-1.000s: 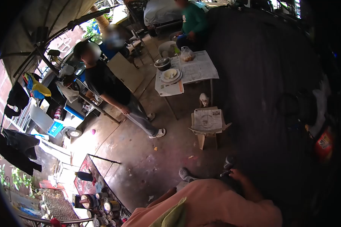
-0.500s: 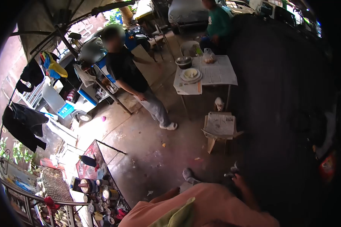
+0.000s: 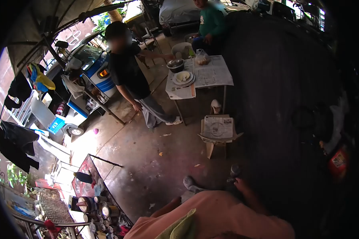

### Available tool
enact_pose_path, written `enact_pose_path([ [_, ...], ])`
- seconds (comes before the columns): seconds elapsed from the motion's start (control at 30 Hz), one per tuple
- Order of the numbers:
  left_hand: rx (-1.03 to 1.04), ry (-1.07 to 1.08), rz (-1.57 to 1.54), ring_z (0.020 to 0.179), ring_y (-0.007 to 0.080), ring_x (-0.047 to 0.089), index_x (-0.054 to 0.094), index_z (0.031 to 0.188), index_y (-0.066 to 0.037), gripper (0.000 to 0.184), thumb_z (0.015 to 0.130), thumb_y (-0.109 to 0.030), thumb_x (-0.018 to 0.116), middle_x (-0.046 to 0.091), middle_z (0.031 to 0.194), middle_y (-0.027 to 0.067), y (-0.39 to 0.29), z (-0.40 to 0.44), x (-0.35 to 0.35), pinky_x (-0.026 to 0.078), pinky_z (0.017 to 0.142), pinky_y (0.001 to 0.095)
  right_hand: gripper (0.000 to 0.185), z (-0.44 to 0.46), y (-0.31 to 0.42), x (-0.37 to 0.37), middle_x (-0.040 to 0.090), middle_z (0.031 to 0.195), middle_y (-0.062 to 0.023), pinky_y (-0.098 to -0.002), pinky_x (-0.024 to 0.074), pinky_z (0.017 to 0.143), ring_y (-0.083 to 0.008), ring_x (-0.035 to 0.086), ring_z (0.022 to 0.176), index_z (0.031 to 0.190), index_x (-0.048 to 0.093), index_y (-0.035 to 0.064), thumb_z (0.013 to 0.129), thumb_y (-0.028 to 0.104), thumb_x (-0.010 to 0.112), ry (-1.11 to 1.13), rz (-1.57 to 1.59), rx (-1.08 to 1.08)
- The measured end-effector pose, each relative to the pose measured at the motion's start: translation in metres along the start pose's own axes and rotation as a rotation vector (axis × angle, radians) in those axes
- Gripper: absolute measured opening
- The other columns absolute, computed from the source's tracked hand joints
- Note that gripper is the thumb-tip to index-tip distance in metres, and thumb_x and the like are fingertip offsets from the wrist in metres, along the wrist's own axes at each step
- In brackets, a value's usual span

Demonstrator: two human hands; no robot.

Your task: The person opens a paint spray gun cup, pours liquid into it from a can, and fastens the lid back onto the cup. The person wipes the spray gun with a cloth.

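My right hand is low at the right of my body, fingers closed around what looks like a spray gun with a dark round cup on top. In shadow, its details are blurred. My left hand hangs at my other side, beside the front of my shirt; its fingers are too dark and hidden to read. Ahead of me stands a cardboard box topped with newspaper, apart from both hands. One of my shoes shows on the floor below.
A newspaper-covered table bears a pot, stacked plates and a plastic bag. A small animal is behind the box. One person stands by the table, another sits beyond. Paint cans crowd the lower left.
My view has shifted, moving the scene slightly left. The spray gun has turned, its cup now uppermost. The standing person has stepped closer to the table and reaches toward the pot.
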State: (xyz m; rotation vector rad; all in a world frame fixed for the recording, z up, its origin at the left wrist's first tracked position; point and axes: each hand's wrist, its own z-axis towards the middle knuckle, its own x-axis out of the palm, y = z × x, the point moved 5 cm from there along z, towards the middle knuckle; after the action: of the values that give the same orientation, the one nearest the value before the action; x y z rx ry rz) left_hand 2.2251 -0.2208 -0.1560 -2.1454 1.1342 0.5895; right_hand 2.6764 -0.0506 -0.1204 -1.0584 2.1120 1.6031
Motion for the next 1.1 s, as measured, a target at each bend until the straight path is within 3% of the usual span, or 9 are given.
enact_pose_path([
  [0.2, -0.005, -0.014, 0.006, 0.114, 0.0381, 0.061, 0.066, 0.119, -0.008, 0.035, 0.090, -0.023, 0.055, 0.064, 0.125, 0.0175, 0.007, -0.005, 0.001, 0.050, 0.095, 0.0486, 0.050, -0.017, 0.028, -0.015, 0.062, 0.125, -0.0245, -0.0420, 0.0465, 0.101, -0.0353, 0.061, 0.117, 0.129, 0.057, -0.0020, 0.088, 0.025, 0.067, 0.155, 0.010, -0.046],
  [0.3, -0.009, -0.015, 0.010, 0.114, 0.0382, 0.061, 0.066, 0.119, -0.008, 0.035, 0.090, -0.023, 0.056, 0.064, 0.125, 0.0176, 0.010, -0.012, 0.004, 0.050, 0.095, 0.0486, 0.049, -0.017, 0.030, -0.011, 0.062, 0.124, -0.0250, -0.0422, 0.0462, 0.101, -0.0364, 0.060, 0.117, 0.130, 0.056, -0.0021, 0.090, 0.023, 0.066, -0.076, 0.089, -0.012],
  [0.5, -0.004, -0.021, 0.007, 0.113, 0.0383, 0.061, 0.066, 0.119, -0.007, 0.035, 0.089, -0.023, 0.056, 0.064, 0.125, 0.0177, 0.018, -0.029, 0.012, 0.050, 0.095, 0.0487, 0.047, 0.001, 0.038, -0.002, 0.063, 0.121, -0.0256, -0.0429, 0.0465, 0.100, -0.0395, 0.060, 0.115, 0.130, 0.055, -0.0031, 0.091, 0.023, 0.065, 0.186, -0.058, -0.158],
  [0.6, 0.002, -0.027, -0.003, 0.113, 0.0384, 0.062, 0.066, 0.119, -0.007, 0.035, 0.089, -0.023, 0.056, 0.064, 0.125, 0.0177, 0.027, -0.038, 0.023, 0.050, 0.095, 0.0487, 0.042, -0.003, 0.078, -0.008, 0.064, 0.117, -0.0259, -0.0434, 0.0476, 0.096, -0.0404, 0.062, 0.111, 0.126, 0.058, -0.0021, 0.091, 0.021, 0.064, -0.053, 0.045, -0.140],
  [0.7, 0.023, -0.043, -0.017, 0.113, 0.0384, 0.062, 0.066, 0.119, -0.007, 0.035, 0.089, -0.023, 0.056, 0.064, 0.124, 0.0178, 0.040, -0.045, 0.038, 0.050, 0.094, 0.0487, 0.038, -0.006, 0.115, -0.006, 0.066, 0.110, -0.0258, -0.0443, 0.0493, 0.090, -0.0407, 0.064, 0.105, 0.121, 0.061, -0.0007, 0.090, 0.020, 0.064, 0.184, 0.108, -0.327],
  [0.87, 0.047, 0.055, 0.123, 0.112, 0.0370, 0.063, 0.067, 0.117, -0.006, 0.034, 0.089, -0.020, 0.055, 0.063, 0.125, 0.0205, 0.061, -0.076, 0.047, 0.051, 0.093, 0.0468, 0.034, -0.004, 0.164, 0.016, 0.067, 0.105, -0.0258, -0.0468, 0.0499, 0.085, -0.0427, 0.064, 0.099, 0.115, 0.062, -0.0006, 0.089, 0.020, 0.064, 0.128, -0.086, -0.368],
  [0.97, 0.203, -0.144, -0.257, 0.110, 0.0375, 0.063, 0.066, 0.118, -0.004, 0.034, 0.090, -0.019, 0.054, 0.063, 0.125, 0.0213, 0.071, -0.101, 0.048, 0.052, 0.091, 0.0470, 0.029, -0.020, 0.212, 0.026, 0.067, 0.099, -0.0258, -0.0473, 0.0500, 0.081, -0.0435, 0.064, 0.093, 0.110, 0.062, -0.0005, 0.090, 0.020, 0.062, 0.303, -0.050, -0.410],
  [1.03, 0.428, -0.255, 0.269, 0.101, 0.0345, 0.067, 0.065, 0.119, -0.003, 0.033, 0.091, -0.017, 0.055, 0.067, 0.115, 0.0205, 0.072, -0.095, 0.061, 0.053, 0.087, 0.0437, 0.027, -0.029, 0.237, 0.040, 0.066, 0.094, -0.0253, -0.0464, 0.0500, 0.077, -0.0430, 0.065, 0.088, 0.107, 0.062, -0.0002, 0.089, 0.019, 0.061, 0.313, -0.092, -0.479],
  [1.1, 0.486, -0.395, -0.285, 0.094, 0.0281, 0.068, 0.064, 0.123, -0.003, 0.033, 0.093, -0.016, 0.056, 0.070, 0.110, 0.0169, 0.081, -0.088, 0.059, 0.052, 0.083, 0.0394, 0.025, -0.034, 0.260, 0.061, 0.066, 0.090, -0.0246, -0.0448, 0.0494, 0.075, -0.0418, 0.065, 0.085, 0.105, 0.061, 0.0000, 0.089, 0.019, 0.062, 0.139, -0.195, -0.559],
])
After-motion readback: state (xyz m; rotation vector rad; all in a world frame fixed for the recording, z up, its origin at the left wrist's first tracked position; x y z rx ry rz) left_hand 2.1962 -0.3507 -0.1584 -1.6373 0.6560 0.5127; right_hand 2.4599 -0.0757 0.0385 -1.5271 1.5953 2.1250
